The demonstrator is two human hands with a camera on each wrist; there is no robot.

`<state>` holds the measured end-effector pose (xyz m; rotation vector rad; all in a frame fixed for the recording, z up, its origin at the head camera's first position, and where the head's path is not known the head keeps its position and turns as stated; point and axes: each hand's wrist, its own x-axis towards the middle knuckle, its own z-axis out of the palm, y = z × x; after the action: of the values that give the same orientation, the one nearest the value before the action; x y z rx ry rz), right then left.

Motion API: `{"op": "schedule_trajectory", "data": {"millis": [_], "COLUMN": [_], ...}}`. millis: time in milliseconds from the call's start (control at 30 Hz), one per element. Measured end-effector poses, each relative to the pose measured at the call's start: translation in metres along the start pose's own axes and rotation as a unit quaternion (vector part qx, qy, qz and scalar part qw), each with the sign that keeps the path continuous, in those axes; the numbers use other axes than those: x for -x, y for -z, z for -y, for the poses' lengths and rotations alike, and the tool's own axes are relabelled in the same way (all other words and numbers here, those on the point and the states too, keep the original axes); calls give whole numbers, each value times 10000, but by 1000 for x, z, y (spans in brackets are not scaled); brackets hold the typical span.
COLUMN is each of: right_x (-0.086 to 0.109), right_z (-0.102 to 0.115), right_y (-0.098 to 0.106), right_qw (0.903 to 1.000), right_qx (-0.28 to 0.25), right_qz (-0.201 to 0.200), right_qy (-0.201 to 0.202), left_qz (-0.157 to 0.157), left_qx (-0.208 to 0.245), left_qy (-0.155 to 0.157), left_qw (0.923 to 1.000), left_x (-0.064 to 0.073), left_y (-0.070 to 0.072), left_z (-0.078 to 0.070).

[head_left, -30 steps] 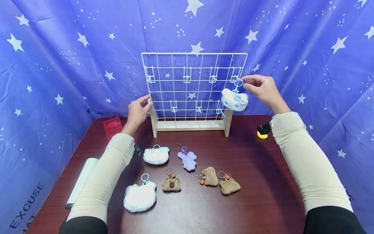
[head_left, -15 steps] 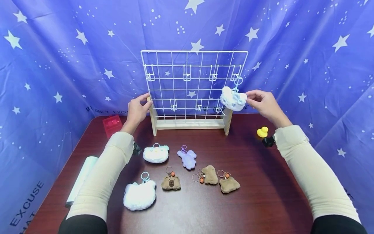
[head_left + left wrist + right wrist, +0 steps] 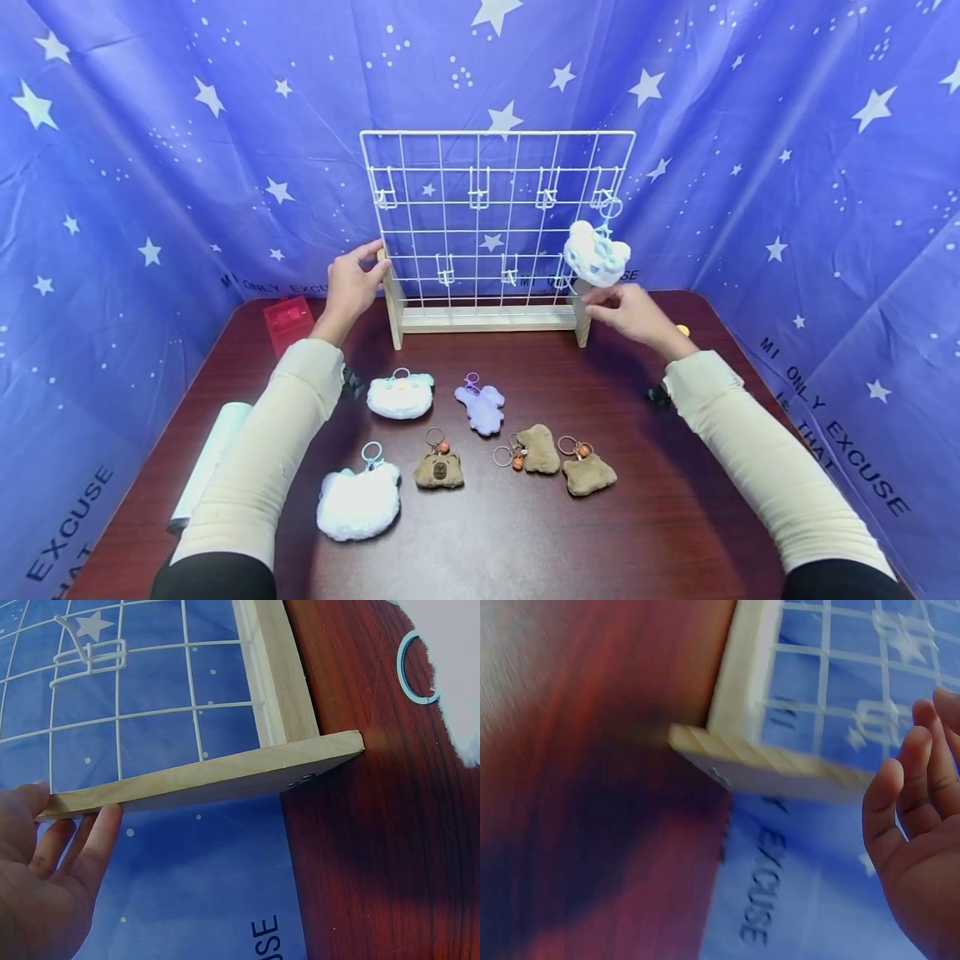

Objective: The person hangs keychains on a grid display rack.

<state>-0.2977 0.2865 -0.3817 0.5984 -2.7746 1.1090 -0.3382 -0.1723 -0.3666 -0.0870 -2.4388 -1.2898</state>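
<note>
A white wire grid rack [image 3: 476, 231] with small hooks stands on wooden feet at the back of the table. My left hand [image 3: 351, 283] holds its left wooden upright [image 3: 210, 771], thumb on one side and fingers on the other. From the upper right hook hangs a white plush keychain [image 3: 597, 257] with a pale blue bow and ring, its body tilted. Just below that plush, my right hand [image 3: 633, 312] is beside the right wooden upright [image 3: 780, 765]. In the right wrist view its fingers [image 3: 883, 796] bend loosely, with nothing between them.
On the table [image 3: 675, 533] lie two white plush keychains [image 3: 401, 397], a purple one [image 3: 482, 410] and three brown ones [image 3: 440, 472]. A red box [image 3: 288, 323] and a white cylinder [image 3: 212, 462] are at left; a yellow toy [image 3: 682, 330] peeks out behind the right wrist.
My right hand has left the ring of the hanging plush, passed its side, and come down and left beneath it. The plush has turned slightly on its hook. My left hand has stayed put.
</note>
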Motion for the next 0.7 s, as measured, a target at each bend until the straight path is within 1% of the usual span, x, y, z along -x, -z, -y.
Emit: {"op": "schedule_trajectory", "data": {"millis": [100, 167, 300, 400, 533, 700], "right_x": [-3, -5, -10, -14, -18, -22], "right_z": [2, 6, 14, 19, 27, 44], "right_y": [-18, -30, -49, -62, -82, -106], "right_qw": [9996, 9990, 9976, 9959, 9913, 9839], "right_qx": [77, -31, -179, -152, -55, -20], "right_qz": [262, 417, 602, 772, 1163, 1648], "right_qy": [111, 162, 303, 438, 614, 693], "left_qz": [23, 37, 1, -41, -58, -84], "left_qx": [-15, -5, -50, -64, 6, 31], "left_qy": [14, 13, -89, -169, -136, -122], "left_qw": [10000, 10000, 9999, 9998, 9999, 9999], "left_x": [0, 0, 0, -1, -1, 0], "left_y": [0, 0, -1, -2, -3, -2], "left_z": [1, 1, 2, 3, 3, 3]}}
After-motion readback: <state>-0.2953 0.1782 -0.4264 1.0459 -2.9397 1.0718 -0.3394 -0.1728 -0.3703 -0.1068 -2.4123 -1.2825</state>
